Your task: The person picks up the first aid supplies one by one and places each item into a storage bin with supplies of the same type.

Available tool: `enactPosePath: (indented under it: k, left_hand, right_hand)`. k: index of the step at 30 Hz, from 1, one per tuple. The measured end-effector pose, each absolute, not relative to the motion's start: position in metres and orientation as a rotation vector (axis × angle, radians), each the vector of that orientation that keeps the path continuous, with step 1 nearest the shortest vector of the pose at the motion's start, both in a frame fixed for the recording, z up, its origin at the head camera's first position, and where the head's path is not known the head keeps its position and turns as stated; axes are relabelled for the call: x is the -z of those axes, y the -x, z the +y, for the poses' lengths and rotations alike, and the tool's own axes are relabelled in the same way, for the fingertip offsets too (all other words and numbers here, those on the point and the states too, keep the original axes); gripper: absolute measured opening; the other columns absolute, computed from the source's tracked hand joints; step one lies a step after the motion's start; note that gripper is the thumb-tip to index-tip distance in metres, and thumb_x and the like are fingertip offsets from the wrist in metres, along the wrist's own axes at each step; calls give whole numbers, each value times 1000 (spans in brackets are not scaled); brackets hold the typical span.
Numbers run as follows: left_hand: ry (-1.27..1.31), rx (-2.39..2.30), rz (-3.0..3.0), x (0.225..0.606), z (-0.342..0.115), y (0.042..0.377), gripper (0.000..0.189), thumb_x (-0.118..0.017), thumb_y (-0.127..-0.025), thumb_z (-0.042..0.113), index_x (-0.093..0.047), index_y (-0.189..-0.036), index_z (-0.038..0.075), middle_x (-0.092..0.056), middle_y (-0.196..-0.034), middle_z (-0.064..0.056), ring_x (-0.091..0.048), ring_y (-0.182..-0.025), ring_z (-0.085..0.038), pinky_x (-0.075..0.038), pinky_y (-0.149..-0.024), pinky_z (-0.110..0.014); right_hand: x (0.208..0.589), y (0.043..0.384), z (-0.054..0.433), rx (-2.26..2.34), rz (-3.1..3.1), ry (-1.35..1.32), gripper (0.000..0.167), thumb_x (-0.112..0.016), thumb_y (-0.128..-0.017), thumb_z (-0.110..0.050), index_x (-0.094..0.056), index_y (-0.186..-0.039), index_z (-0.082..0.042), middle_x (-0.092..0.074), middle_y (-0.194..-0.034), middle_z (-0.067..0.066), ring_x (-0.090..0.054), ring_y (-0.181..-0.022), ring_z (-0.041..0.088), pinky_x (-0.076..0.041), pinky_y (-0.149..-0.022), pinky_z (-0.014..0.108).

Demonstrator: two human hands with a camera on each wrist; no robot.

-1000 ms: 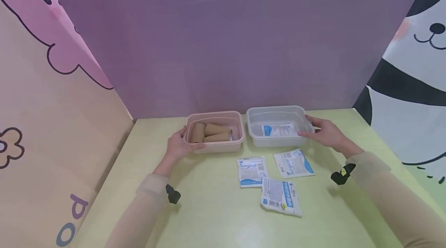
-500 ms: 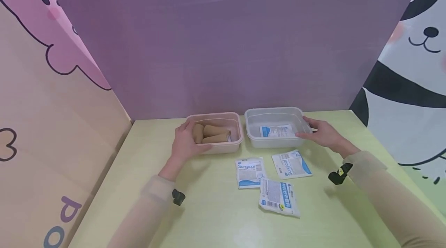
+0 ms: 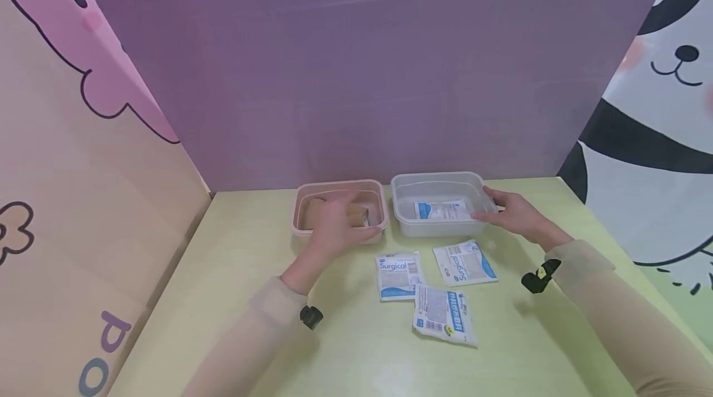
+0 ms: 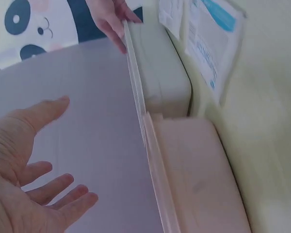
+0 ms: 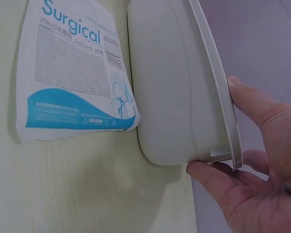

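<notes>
My left hand (image 3: 334, 226) is over the pink plastic box (image 3: 370, 185), hiding part of the tan bandage rolls (image 3: 358, 216) inside. In the left wrist view its fingers (image 4: 63, 187) are spread above the box's rim with nothing between them. My right hand (image 3: 515, 217) grips the right end of the white plastic box (image 3: 434, 228), its thumb and fingers on the rim and outer wall. One blue-and-white gauze packet (image 3: 442, 210) lies in that box. The two boxes stand side by side against the purple back panel.
Three more gauze packets lie in front of the boxes: one at left (image 3: 398, 276), another to its right (image 3: 465, 262), and a third packet (image 3: 444, 316) nearest me, overlapping the left one's corner. Printed panels flank the yellow table (image 3: 234, 248) on both sides.
My left hand has let go of the pink box's left end and moved right over it. My right hand stays on the white box. The packets look unmoved.
</notes>
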State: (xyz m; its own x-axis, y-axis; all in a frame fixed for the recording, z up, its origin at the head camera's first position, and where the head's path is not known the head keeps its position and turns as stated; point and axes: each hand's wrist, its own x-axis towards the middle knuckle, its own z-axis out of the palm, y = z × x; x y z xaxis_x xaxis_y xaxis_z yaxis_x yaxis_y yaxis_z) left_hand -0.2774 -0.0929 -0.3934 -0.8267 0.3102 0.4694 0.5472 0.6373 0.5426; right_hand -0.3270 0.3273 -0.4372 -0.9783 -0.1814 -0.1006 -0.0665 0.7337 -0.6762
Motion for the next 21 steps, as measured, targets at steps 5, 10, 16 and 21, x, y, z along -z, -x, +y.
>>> enactPosePath:
  k: [5, 10, 16, 21]
  left_hand:
    - [715, 1074, -2581, 398, -74, 272, 64, -96, -78, 21, -68, -134, 8, -74, -108, -10, -67, -103, -26, -55, -96, -40]
    - [771, 1073, -2639, 403, -60, 267, 89, -98, -76, 21, -56, -153, 6, -68, -144, -14, -63, -136, -31, -53, -115, -44]
    - [847, 881, -2760, 409, -50, 265, 88, -96, -79, 30, -56, -155, 11, -71, -135, -13, -67, -121, -30, -58, -105, -40]
    - [893, 819, -2872, 415, -45, 262, 81, -95, -82, 30, -59, -153, 13, -66, -149, -10, -62, -137, -29, -53, -114, -40]
  right_hand:
    - [437, 326, 327, 1083, 2770, 192, 110, -73, -98, -54, -9, -169, 1, -24, -169, 37, -31, -152, 61, -36, -117, 75]
    - [437, 325, 328, 1081, 2771, 186, 111, -73, -97, -55, -9, -169, 1, -24, -169, 38, -31, -152, 61, -36, -117, 75]
    - [437, 325, 327, 1081, 2772, 171, 112, -74, -97, -55, -8, -169, 0, -24, -169, 38, -31, -152, 61, -36, -117, 75]
    - [436, 323, 326, 1084, 2774, 156, 111, -73, -97, -56, -9, -169, -1, -24, -169, 38, -32, -152, 60, -37, -117, 74]
